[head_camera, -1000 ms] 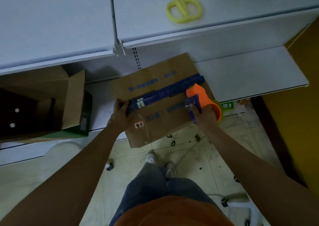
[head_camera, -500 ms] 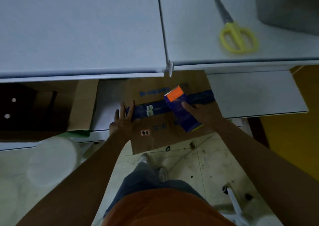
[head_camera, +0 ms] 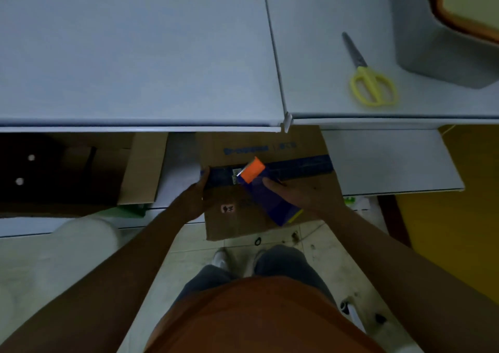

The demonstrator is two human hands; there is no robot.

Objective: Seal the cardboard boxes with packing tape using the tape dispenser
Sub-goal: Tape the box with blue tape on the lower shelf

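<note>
A flat brown cardboard box (head_camera: 310,204) lies on the lower white shelf, half under the upper shelf's edge. A dark blue tape strip (head_camera: 299,166) runs across its top seam. My right hand (head_camera: 294,194) grips the tape dispenser (head_camera: 266,193), whose orange head and toothed blade sit on the strip near the box's left part, with the blue roll toward me. My left hand (head_camera: 193,198) holds the box's left edge, thumb on the tape end.
Yellow-handled scissors (head_camera: 370,82) lie on the upper shelf (head_camera: 135,55) beside a grey bin (head_camera: 432,42). An open cardboard box (head_camera: 81,169) stands at the left on the lower shelf (head_camera: 388,161). A white round object (head_camera: 54,258) stands at lower left; my feet are on the tiled floor.
My right hand has carried the dispenser leftward along the seam, from the box's right end to near its left part. The camera has tilted, so the upper shelf now hides more of the box.
</note>
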